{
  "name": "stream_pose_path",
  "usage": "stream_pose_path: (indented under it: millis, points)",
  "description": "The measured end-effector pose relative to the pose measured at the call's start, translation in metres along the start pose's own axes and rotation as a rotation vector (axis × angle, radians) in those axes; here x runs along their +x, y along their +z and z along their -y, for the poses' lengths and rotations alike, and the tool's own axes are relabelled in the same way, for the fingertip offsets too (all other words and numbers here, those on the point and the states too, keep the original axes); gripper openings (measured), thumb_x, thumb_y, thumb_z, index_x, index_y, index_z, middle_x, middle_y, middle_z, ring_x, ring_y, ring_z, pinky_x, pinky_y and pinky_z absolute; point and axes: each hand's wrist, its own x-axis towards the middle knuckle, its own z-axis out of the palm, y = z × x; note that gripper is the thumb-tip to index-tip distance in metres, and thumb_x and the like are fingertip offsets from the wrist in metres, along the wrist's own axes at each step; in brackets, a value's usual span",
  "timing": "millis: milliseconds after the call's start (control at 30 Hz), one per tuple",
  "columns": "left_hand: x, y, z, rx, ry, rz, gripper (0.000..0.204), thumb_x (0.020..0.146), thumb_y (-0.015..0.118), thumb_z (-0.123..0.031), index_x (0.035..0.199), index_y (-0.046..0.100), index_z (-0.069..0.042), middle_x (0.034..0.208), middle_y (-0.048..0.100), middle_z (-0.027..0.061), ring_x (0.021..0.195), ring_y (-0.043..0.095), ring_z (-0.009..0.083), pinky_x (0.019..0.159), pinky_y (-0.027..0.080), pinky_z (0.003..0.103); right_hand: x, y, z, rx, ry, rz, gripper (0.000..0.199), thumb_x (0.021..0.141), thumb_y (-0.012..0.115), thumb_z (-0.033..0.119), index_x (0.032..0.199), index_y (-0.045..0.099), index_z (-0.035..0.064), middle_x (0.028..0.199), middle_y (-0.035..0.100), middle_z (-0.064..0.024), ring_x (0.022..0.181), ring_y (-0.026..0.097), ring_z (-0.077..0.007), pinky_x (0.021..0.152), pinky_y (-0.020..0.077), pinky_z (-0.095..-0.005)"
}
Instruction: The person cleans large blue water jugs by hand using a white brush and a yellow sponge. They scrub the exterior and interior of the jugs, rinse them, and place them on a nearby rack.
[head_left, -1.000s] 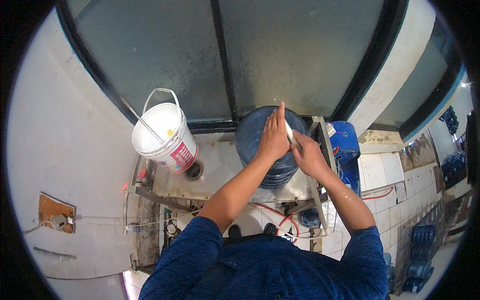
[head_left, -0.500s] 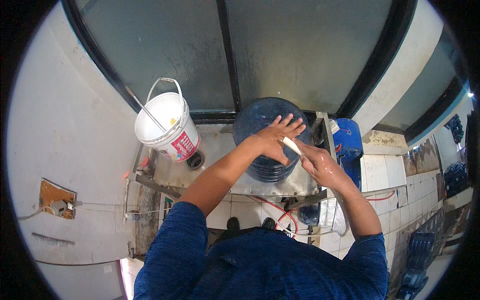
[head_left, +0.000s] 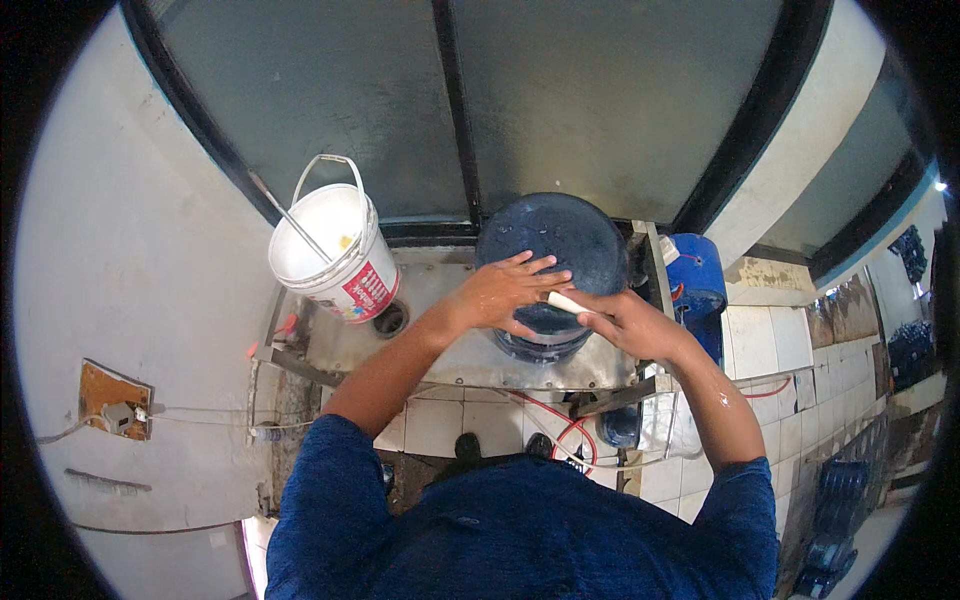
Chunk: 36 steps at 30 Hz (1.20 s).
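"Where is the blue jug?"

"The blue jug [head_left: 550,235] stands on the metal desk [head_left: 435,275], in front of the person, with its flat round face up and ribbed sides below. It is close to the frosted window [head_left: 590,110]."

"And the left hand?"

"The left hand [head_left: 500,290] reaches over the near part of that round face, palm down, fingers apart and thumb spread toward the body. It grips nothing. Whether the whole palm presses on the jug, I can't tell."

"What about the right one?"

"The right hand [head_left: 630,325] is closed around a short white tube [head_left: 567,303]. The tube slants up and to the left, its tip just beside the left hand. I can't tell if the two touch."

"Anything else on the desk?"

"A white bucket [head_left: 345,280] to the left, its handle raised and a thin stick [head_left: 305,235] leaning out over the rim. A round drain hole [head_left: 391,319] sits just beside its base."

"And around it?"

"A blue drum [head_left: 697,275] is near the desk's right end. Below, pale tiles cover the floor [head_left: 435,425], and a socket box [head_left: 118,415] is set in the left wall."
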Motion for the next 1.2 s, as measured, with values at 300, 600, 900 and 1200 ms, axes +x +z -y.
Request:
stream_pose_path:
  millis: [300,600,900,1200]
  points:
    - [-0.023,0.1,-0.009,-1.241,-0.838,-1.244,0.074,0.091,0.065,-0.048,0.15,0.05,-0.006,0.156,0.046,0.017,0.145,0.042,0.0304,0.121,0.03,0.041,0.09,0.01,-0.001,-0.193,-0.024,-0.015,0.043,0.104,0.054,0.036,0.146,0.059,0.026,0.111,0.074,-0.0186,0.101,0.071,-0.0396,0.095,0.0484,-0.0515]
    - [-0.015,0.102,0.026,-2.051,-1.066,-1.202,0.066,0.099,0.055,-0.043,0.152,0.048,-0.004,0.147,0.056,0.0113,0.136,0.051,0.0253,0.118,0.034,0.037,0.114,0.033,-0.041,-0.294,-0.165,-0.092,0.048,0.104,0.054,0.033,0.151,0.054,0.0231,0.166,0.038,-0.006,0.155,0.029,-0.0294,0.125,0.0133,-0.0553]
    - [0.026,0.089,-0.053,-1.65,-1.174,-1.654,0.055,0.103,0.054,-0.041,0.145,0.057,-0.007,0.139,0.063,0.0099,0.125,0.059,0.0234,0.111,0.042,0.039,0.117,0.042,-0.039,-0.22,-0.057,-0.114,0.051,0.106,0.05,0.033,0.155,0.047,0.0212,0.166,0.037,0.0009,0.159,0.02,-0.0286,0.126,0.0038,-0.0562]
    - [0.01,0.053,0.009,-1.571,-1.009,-1.267,0.058,0.103,0.052,-0.042,0.146,0.055,-0.003,0.143,0.06,0.0136,0.133,0.055,0.0259,0.118,0.036,0.039,0.125,0.031,-0.039,-0.266,-0.069,-0.021,0.054,0.107,0.046,0.032,0.159,0.04,0.0203,0.168,0.034,0.0003,0.159,0.015,-0.0302,0.126,0.0018,-0.0595]
